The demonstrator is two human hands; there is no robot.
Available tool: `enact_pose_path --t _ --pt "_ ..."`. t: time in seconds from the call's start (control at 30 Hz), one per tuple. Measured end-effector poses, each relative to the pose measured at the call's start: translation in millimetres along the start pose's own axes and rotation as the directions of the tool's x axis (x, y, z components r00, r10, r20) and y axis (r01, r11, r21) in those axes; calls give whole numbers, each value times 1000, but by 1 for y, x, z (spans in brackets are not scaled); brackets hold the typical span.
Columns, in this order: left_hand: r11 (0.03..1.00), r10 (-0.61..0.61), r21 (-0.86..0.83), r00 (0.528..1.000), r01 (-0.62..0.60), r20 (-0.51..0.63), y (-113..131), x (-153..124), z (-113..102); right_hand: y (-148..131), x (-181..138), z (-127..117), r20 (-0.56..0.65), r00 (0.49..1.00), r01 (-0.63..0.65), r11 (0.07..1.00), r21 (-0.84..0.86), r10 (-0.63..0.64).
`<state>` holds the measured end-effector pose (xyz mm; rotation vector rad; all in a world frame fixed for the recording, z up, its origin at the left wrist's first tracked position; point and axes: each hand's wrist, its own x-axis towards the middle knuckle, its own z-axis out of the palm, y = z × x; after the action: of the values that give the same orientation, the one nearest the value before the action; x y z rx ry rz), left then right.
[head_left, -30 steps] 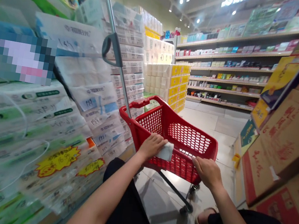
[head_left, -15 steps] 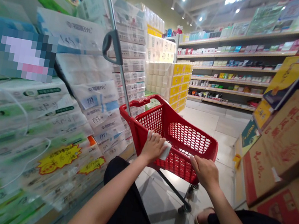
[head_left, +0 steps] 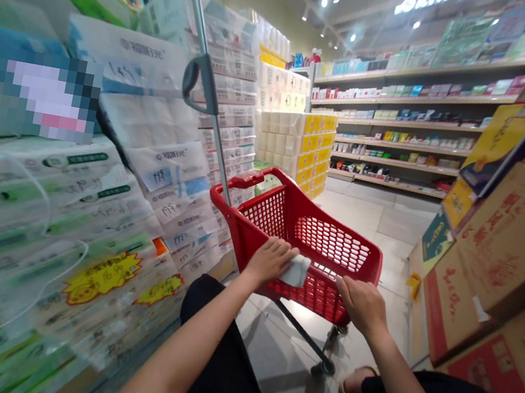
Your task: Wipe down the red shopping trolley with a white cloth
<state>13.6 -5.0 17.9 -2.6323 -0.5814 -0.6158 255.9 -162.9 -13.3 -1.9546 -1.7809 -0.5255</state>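
A red plastic shopping basket on wheels [head_left: 335,243] stands on the aisle floor in front of me. My left hand [head_left: 271,260] presses a white cloth [head_left: 294,271] against the basket's near rim, fingers closed over the cloth. My right hand [head_left: 361,303] grips the near rim at the right corner, fingers curled over it. A grey metal pull handle [head_left: 201,81] rises from the basket's left side toward the upper left. The basket looks empty inside.
Stacked packs of tissue paper [head_left: 105,196] crowd the left side. Cardboard boxes [head_left: 506,253] line the right. Shelves of small goods [head_left: 402,119] run across the far wall. Yellow and white boxes [head_left: 302,142] stand beyond the basket. My foot in a sandal [head_left: 352,392] rests on the tiled floor.
My left hand slid the white cloth left along the basket's near rim and then back to the right. The right hand kept its grip on the rim.
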Motion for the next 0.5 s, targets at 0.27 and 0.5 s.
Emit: enact_pose_path --t 0.27,0.5 --pt "961 -264 73 962 268 -64 -62 -18 -20 -12 3 4 -28 1000 -5 1000 -16 5" --pt "924 -383 -60 912 379 -144 21 -4 6 -29 5 2 -26 999 -41 999 -11 41"
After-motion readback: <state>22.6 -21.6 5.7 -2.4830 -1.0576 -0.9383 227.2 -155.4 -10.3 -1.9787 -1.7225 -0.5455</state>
